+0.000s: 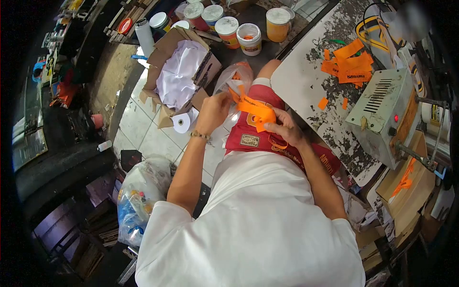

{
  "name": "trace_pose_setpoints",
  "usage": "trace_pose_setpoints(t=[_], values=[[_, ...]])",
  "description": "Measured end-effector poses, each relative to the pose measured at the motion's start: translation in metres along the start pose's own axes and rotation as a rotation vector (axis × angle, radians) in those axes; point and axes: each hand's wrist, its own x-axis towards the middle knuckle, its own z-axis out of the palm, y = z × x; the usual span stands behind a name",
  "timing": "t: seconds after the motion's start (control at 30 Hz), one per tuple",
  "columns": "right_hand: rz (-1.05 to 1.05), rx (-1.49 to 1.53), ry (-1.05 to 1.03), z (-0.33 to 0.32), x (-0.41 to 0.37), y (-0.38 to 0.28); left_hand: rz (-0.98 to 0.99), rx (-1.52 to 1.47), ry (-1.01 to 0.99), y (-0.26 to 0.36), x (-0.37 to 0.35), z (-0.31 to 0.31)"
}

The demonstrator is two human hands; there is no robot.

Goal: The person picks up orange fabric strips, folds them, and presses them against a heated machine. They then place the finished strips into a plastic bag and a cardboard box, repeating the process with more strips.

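An orange printed ribbon [256, 108] stretches between my hands above my lap. My right hand [288, 128] has its fingers and thumb closed on the looped part of the ribbon. My left hand [214, 113] is closed at the ribbon's far end, near a clear plastic bag [245, 72] that has orange material inside. Its fingertips are partly hidden, but the ribbon runs up to them. An orange loop lies on my red shorts [260, 139] under the right hand. On the table to the right is a pile of cut orange strips [351, 64] with black print.
A grey metal machine [382, 112] with a lit red lamp stands on the worn white table [296, 71]. To the left are a cardboard box [206, 62] of white cloth, a white roll [181, 123] and a stuffed plastic bag [143, 196]. Several paint tubs [250, 45] stand ahead.
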Motion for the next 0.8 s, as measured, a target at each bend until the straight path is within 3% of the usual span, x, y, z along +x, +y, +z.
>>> trace_pose_setpoints(t=[0.07,0.1,0.17,0.2,0.27,0.3,0.4,0.47,0.53,0.6,0.7,0.8], values=[[-0.046,-0.264,-0.032,-0.004,-0.003,0.002,0.163,-0.36,0.023,0.021,-0.01,-0.003],[-0.043,-0.265,-0.026,-0.004,-0.005,0.001,0.164,-0.364,0.017,0.035,-0.013,-0.002],[0.047,-0.151,-0.059,-0.003,-0.005,-0.004,0.531,-0.407,0.093,0.056,-0.015,0.001],[0.046,-0.153,-0.055,-0.002,-0.007,-0.01,0.535,-0.409,0.092,0.055,-0.012,-0.002],[0.158,0.151,-0.042,-0.002,-0.009,-0.026,0.396,-0.342,-0.373,0.046,-0.003,-0.015],[0.147,0.148,-0.034,-0.004,-0.007,-0.03,0.409,-0.337,-0.377,0.045,0.0,-0.021],[0.198,0.305,-0.037,-0.01,-0.01,-0.027,0.134,-0.681,-0.4,0.041,0.002,-0.034],[0.207,0.216,-0.079,-0.017,-0.007,-0.01,0.165,-0.616,-0.346,0.035,0.006,-0.041],[0.247,0.246,-0.089,-0.013,-0.008,-0.016,0.016,-0.653,-0.41,0.038,0.006,-0.055],[0.262,0.278,-0.141,-0.014,-0.007,-0.013,0.018,-0.598,-0.358,0.041,0.005,-0.061],[0.265,0.31,-0.217,-0.02,-0.005,-0.001,-0.044,-0.748,-0.24,0.033,0.007,-0.073],[0.243,0.344,-0.167,-0.018,-0.007,0.0,-0.04,-0.75,-0.201,0.031,0.008,-0.088]])
